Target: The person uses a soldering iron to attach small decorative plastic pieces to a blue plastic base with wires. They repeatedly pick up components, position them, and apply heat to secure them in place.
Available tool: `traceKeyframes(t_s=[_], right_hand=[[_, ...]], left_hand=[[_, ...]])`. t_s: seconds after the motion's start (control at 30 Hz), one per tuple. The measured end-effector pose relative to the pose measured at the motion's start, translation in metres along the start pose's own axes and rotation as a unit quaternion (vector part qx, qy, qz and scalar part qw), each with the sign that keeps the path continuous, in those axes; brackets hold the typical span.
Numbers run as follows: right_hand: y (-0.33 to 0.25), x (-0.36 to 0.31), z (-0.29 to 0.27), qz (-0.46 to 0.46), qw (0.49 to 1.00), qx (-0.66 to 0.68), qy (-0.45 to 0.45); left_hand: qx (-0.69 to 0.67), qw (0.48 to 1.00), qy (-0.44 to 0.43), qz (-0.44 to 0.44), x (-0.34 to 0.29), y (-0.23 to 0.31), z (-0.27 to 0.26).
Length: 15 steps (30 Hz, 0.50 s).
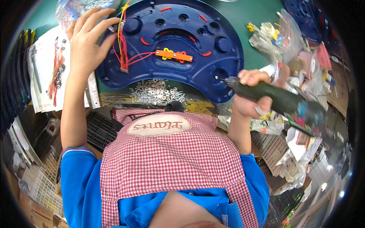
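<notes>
My left hand (89,41) is at the upper left of the dark blue plastic shell (182,74). Its thumb and forefinger close around a small dark-and-silver part (113,28) beside red and yellow wires (122,41); the fingers partly hide it. The wires run to a small board at the shell's left and to an orange strip (174,56) in its middle. My right hand (253,91) is wrapped round a dark electric screwdriver (279,99). Its tip reaches left to a screw post in the shell's right lobe, where a small bright screw head shows.
Loose screws and white washers (157,92) lie in a pile along the table's near edge. White sheets (45,76) with a bundle of wired parts (57,72) lie left. Plastic bags and small parts (270,36) crowd the right. Another blue shell (304,19) is at the upper right.
</notes>
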State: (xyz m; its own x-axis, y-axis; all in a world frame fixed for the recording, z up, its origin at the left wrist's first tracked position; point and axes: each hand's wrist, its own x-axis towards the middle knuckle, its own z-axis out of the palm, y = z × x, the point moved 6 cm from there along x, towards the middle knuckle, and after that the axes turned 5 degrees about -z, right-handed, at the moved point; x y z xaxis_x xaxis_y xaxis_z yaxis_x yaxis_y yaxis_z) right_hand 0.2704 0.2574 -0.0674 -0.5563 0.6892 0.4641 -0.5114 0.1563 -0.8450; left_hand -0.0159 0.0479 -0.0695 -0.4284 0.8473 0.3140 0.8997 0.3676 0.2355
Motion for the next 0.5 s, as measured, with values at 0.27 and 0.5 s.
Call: traceKeyframes(t_s=[0.27,0.5], right_hand=[[-0.001,0.016,0.025,-0.005,1.000,-0.014,-0.017],[0.006,0.018,0.038,0.023,0.996,0.066,0.049]], left_hand=[[-0.385,0.896,-0.137,-0.174,0.018,0.009,-0.015],[-0.375,0.898,-0.229,0.024,0.055,0.102,0.021]])
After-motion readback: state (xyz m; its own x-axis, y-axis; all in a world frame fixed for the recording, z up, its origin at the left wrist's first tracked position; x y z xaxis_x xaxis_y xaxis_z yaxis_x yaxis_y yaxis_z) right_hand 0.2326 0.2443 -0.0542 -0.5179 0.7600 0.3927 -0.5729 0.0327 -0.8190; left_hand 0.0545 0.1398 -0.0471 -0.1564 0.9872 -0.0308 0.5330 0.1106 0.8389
